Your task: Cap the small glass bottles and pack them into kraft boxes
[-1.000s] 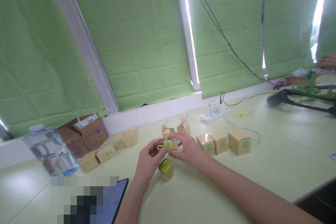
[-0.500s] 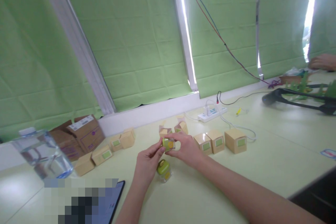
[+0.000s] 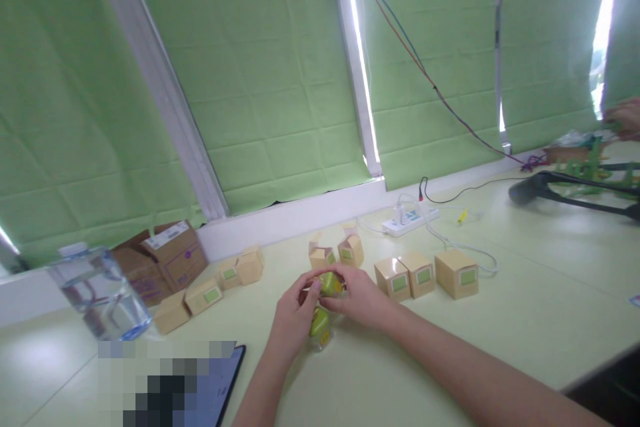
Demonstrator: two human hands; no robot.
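Note:
Between my two hands is a small clear jar [image 3: 331, 285] with a green lid and a yellow label, tilted on its side above the table. My left hand [image 3: 294, 315] is closed on its lid end, thumb and fingertips pinching it. Curved around the other end, my right hand [image 3: 361, 295] grips it too and covers part of the clear body. A second green-lidded jar [image 3: 320, 330] stands just below on the table, close to my left hand. Behind my fingers are two small cardboard boxes [image 3: 351, 250] with raised flaps.
Closed kraft boxes [image 3: 457, 273] with green labels stand to the right, and several more boxes [image 3: 204, 295] lie left. A water bottle [image 3: 100, 290], brown carton [image 3: 176, 257] and tablet-like device [image 3: 231, 380] are at left. Behind is a power strip [image 3: 410, 220]. Another person's hand [image 3: 625, 119] shows far right.
The held jar has been turned so its green lid shows more and the clear body less. My left fingers have wrapped further over it. The whole view has shifted slightly.

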